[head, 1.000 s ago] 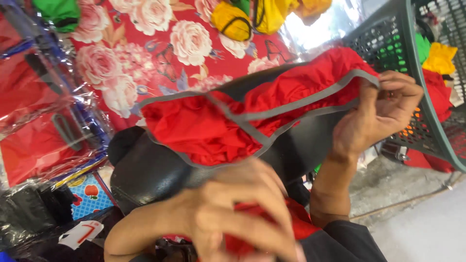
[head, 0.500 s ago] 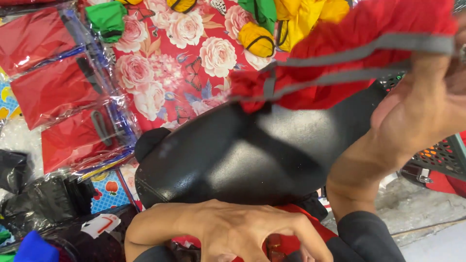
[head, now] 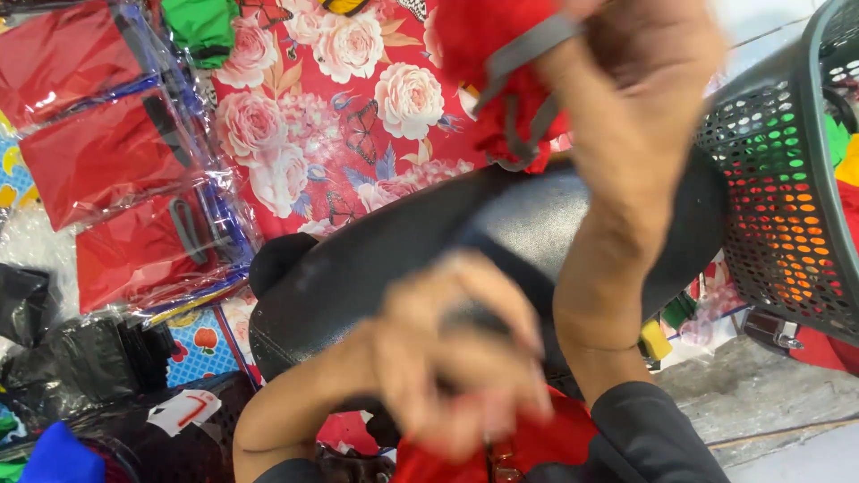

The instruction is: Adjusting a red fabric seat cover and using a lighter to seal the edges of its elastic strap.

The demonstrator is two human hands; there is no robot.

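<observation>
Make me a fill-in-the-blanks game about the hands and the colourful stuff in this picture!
1. The right hand lifts a ____ garment with grey trim.
2. The basket at the right is made of dark ____.
3. The red cloth underneath is printed with big ____.
4. The folded red pieces at the left lie in clear plastic ____.

Missing words: red; plastic; roses; bags

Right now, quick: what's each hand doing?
Left hand: fingers curled down over the red fabric in the lap; too blurred to tell whether they grip it.
Right hand: raised, closed on the red garment with grey trim.
</observation>
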